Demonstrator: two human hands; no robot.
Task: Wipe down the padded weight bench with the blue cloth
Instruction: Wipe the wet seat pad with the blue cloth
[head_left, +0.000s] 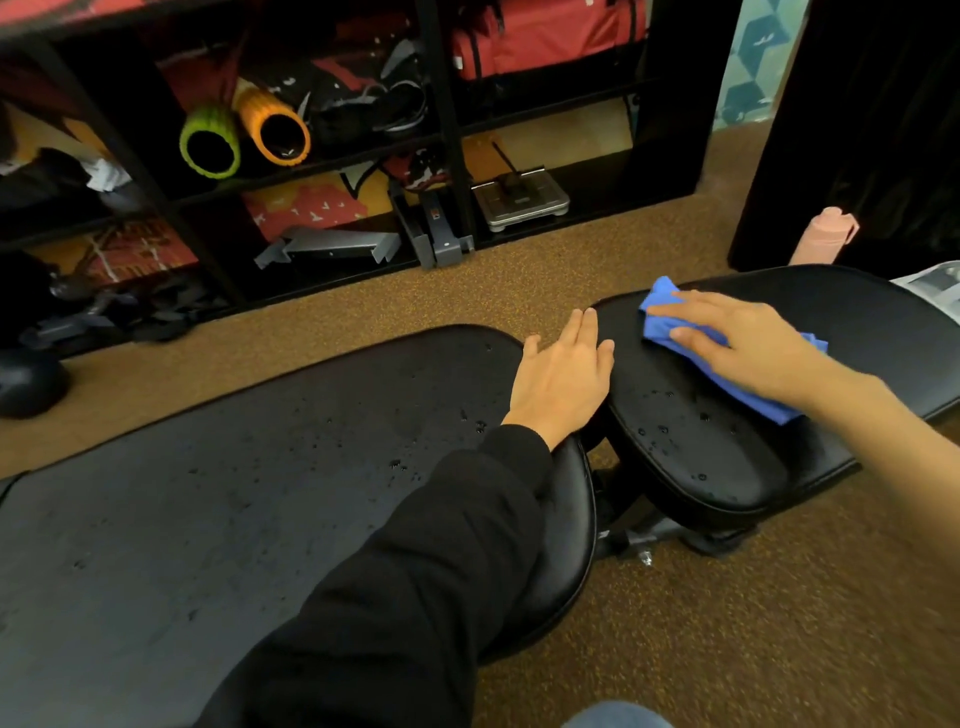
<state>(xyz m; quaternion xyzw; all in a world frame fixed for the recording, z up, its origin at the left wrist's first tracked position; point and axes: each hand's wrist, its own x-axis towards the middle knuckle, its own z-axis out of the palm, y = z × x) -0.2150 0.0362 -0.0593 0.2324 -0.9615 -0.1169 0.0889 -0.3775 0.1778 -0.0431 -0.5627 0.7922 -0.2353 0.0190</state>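
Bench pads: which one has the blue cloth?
The smaller right pad: the right hand presses the cloth there. The long left pad carries the left hand.

The black seat pad (727, 452) on the right is shining, smooth like leather, with water drops sitting on it. The long back pad (249, 499) on the left is looking duller. The blue cloth (661, 304) is looking soft and crumpled. The brown floor (467, 296) is looking rough and speckled. The far scale (524, 200) is gleaming like metal.

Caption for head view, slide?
Right hand presses the blue cloth on the short pad; left hand rests on the long pad.
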